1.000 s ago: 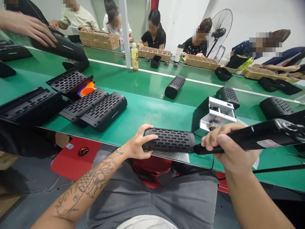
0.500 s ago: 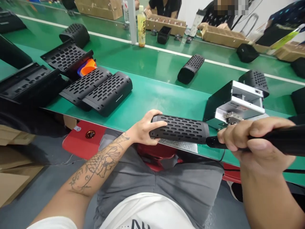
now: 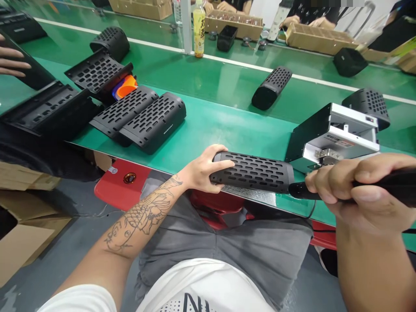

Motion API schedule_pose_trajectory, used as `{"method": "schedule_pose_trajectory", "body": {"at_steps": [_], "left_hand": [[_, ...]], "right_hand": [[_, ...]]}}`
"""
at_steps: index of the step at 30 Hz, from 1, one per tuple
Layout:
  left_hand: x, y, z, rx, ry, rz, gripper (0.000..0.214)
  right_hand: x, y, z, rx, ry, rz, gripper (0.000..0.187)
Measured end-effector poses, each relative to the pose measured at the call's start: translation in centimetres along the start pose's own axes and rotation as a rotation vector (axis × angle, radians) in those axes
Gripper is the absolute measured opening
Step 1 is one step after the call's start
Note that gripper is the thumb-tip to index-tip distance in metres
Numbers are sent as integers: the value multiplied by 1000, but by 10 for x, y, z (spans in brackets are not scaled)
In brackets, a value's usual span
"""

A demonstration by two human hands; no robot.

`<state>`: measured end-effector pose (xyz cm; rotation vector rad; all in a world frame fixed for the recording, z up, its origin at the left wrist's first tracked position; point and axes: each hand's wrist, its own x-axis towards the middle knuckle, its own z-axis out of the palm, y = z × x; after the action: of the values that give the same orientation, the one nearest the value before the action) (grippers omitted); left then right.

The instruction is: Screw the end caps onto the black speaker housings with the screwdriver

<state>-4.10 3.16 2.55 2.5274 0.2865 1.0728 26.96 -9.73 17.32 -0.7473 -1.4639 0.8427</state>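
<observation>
A black speaker housing (image 3: pixel 256 172) with rows of slots lies along the table's front edge, partly on a silvery pad (image 3: pixel 264 198). My left hand (image 3: pixel 206 169) is wrapped round its left end, index finger stretched along the slotted top. In my right hand (image 3: pixel 364 186) is a black electric screwdriver (image 3: pixel 299 190), held level with its nose against the housing's right end. The contact point of the bit is hidden. Behind my right hand stands a silver and black screw feeder (image 3: pixel 341 138).
Two slotted housings (image 3: pixel 159 119) lie side by side at the left. Open shells (image 3: pixel 97 73) and an orange object (image 3: pixel 126 88) are behind them. Another person's hand (image 3: pixel 13 60) is at the far left. Farther back are a speaker (image 3: pixel 272 88), a yellow bottle (image 3: pixel 199 30) and cardboard boxes (image 3: pixel 234 26).
The view has shifted slightly, so most things appear farther right. Another person's hand has come in at the far left. Both my hands keep their hold, the screwdriver still against the housing's end.
</observation>
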Motion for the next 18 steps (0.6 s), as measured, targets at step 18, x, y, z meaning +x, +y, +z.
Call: {"method": "schedule_pose_trajectory", "body": {"at_steps": [18], "left_hand": [[-2,-3,0,-6,9,23,89]], "right_hand": [[14,7,-10,88,-129,46,34]]}}
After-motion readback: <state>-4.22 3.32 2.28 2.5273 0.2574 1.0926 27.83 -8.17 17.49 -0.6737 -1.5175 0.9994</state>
